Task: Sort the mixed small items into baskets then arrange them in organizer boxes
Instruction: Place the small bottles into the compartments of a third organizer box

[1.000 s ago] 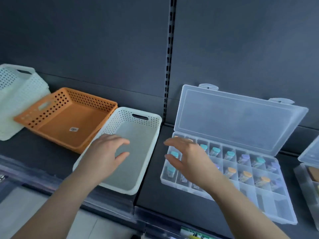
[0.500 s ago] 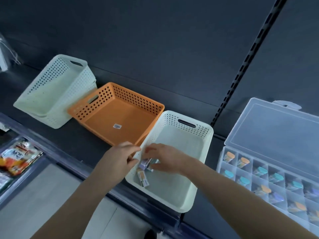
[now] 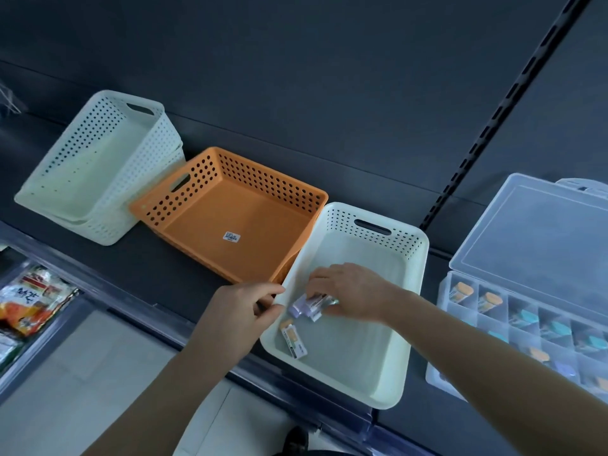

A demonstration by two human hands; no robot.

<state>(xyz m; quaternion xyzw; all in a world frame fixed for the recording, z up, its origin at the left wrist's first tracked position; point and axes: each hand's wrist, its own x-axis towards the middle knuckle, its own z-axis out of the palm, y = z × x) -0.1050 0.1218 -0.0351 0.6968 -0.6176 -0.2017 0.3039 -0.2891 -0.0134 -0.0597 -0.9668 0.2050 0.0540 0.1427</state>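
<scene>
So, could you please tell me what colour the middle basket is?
The middle basket is orange, with round holes in its walls; the head view shows it.

Item one, my left hand (image 3: pixel 241 311): bare from fingertips back to the wrist. Behind it, my left forearm (image 3: pixel 158 390): bare down to the lower edge of view.
Item two, my right hand (image 3: pixel 348 291): likewise bare. Behind it, my right forearm (image 3: pixel 477 350): bare out to the right edge.
Item three, below my left hand: a dark rounded shape (image 3: pixel 296 439), possibly my shoe; too blurred to tell.
</scene>
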